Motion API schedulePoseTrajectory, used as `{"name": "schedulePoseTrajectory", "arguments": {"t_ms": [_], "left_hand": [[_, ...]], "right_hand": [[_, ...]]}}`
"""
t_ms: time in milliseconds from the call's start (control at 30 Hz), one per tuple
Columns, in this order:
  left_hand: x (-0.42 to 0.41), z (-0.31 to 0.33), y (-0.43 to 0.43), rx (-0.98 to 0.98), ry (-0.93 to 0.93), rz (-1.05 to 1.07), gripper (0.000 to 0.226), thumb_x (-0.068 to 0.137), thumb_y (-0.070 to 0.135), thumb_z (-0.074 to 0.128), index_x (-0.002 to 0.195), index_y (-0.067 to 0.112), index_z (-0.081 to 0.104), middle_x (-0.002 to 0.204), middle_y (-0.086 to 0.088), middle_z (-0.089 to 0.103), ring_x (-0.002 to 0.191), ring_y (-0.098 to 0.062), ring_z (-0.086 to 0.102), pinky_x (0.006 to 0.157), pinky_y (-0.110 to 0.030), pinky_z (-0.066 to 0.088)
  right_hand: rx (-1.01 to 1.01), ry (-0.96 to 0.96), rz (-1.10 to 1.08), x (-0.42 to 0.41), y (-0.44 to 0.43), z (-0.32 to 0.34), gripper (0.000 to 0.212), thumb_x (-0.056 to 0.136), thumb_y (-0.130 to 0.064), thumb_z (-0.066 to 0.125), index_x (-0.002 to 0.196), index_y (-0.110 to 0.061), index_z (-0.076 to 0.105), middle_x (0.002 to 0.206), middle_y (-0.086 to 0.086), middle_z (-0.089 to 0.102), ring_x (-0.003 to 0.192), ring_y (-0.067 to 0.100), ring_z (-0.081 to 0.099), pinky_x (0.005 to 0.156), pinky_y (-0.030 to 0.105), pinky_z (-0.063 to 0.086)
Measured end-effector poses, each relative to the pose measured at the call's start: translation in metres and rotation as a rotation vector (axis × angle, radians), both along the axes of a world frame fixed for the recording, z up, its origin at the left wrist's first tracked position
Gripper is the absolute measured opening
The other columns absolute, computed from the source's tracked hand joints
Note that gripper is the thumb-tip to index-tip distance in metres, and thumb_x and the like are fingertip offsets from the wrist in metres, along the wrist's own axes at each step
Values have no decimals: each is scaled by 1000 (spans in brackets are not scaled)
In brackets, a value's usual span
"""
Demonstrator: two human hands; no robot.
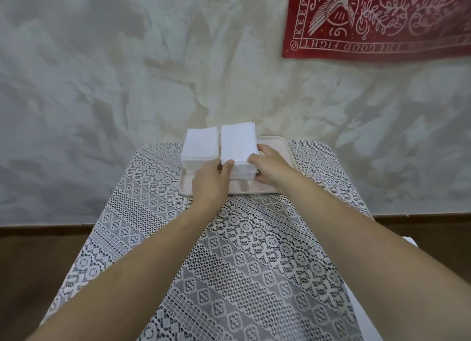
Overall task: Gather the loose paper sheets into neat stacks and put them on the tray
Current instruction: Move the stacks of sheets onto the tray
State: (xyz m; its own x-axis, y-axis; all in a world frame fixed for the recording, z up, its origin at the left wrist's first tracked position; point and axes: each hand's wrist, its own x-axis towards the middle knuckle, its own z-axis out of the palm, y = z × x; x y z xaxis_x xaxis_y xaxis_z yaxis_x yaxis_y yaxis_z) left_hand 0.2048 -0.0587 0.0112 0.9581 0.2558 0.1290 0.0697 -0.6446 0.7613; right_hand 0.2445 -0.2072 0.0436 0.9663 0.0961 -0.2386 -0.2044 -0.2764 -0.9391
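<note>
Two stacks of white paper sheets stand side by side on a pale pink tray at the far end of the table. The left stack stands free. My left hand grips the near left corner of the right stack, thumb on its top edge. My right hand holds the same stack's near right side, fingers over the top and thumb against the side. Both stacks look squared up.
A white lace cloth covers the small table. A crinkled white backdrop hangs just behind the tray, with a red printed banner at the upper right. Brown floor shows on either side of the table.
</note>
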Motion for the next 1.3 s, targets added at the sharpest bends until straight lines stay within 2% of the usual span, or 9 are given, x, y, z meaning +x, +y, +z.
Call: {"name": "schedulePoseTrajectory", "arguments": {"t_ms": [200,333,467,700,800,867,1067,1200,1300], "left_hand": [[9,0,1,11,-18,29,40,109,44,52,84,14,61,70,5,59,64,-11,53,54,-29,32],[8,-9,4,-38,-56,-3,30,104,42,62,95,15,71,84,6,72,77,-17,66,63,-33,46],[4,-9,4,21,-85,29,23,106,30,62,111,13,76,100,0,77,82,-16,64,70,-30,42],[-1,-7,3,68,-79,50,25,107,32,59,109,13,75,100,-3,79,82,-20,67,66,-30,42],[-14,-1,8,146,-64,40,27,109,33,56,116,15,76,103,-2,79,90,-20,69,75,-18,29],[-24,3,15,227,-80,2,29,108,37,56,123,21,74,107,-2,80,92,-20,71,98,-27,43],[-61,30,24,627,54,-122,45,108,37,55,149,19,54,129,-9,70,120,-32,63,91,-45,55],[-86,38,25,818,125,-180,50,107,46,53,147,17,48,125,-6,65,106,-29,65,70,-38,50],[-101,45,23,861,134,-262,64,107,47,54,159,16,32,139,-8,60,116,-30,64,79,-42,56]], "right_hand": [[-78,-56,-30,12,4,-7,47,92,-26,53,138,-22,52,130,3,63,115,26,63,101,50,55],[-84,-53,-46,11,4,-10,55,89,-32,51,143,-23,49,130,2,61,110,24,64,101,50,54],[-78,-67,-46,10,5,-11,53,91,-32,52,143,-21,50,130,1,60,112,23,62,103,49,53],[-112,-60,-53,6,5,-9,62,87,-42,53,145,-21,49,135,2,58,123,27,58,107,50,49],[-323,-98,27,-6,1,-3,57,90,-47,56,139,-19,51,128,4,62,115,28,61,101,44,50],[-547,-148,112,-17,-4,0,44,98,-40,54,134,-15,52,117,4,62,106,28,60,86,37,49],[-993,-348,218,-58,-11,-1,37,101,-38,49,127,-12,54,112,9,64,92,29,60,70,37,46],[-1058,-420,351,-88,-14,-1,52,102,-45,50,145,-15,47,126,11,60,110,31,60,85,43,54],[-1106,-470,422,-111,-17,8,62,103,-48,52,155,-19,37,145,11,52,130,33,51,97,46,48]]}}
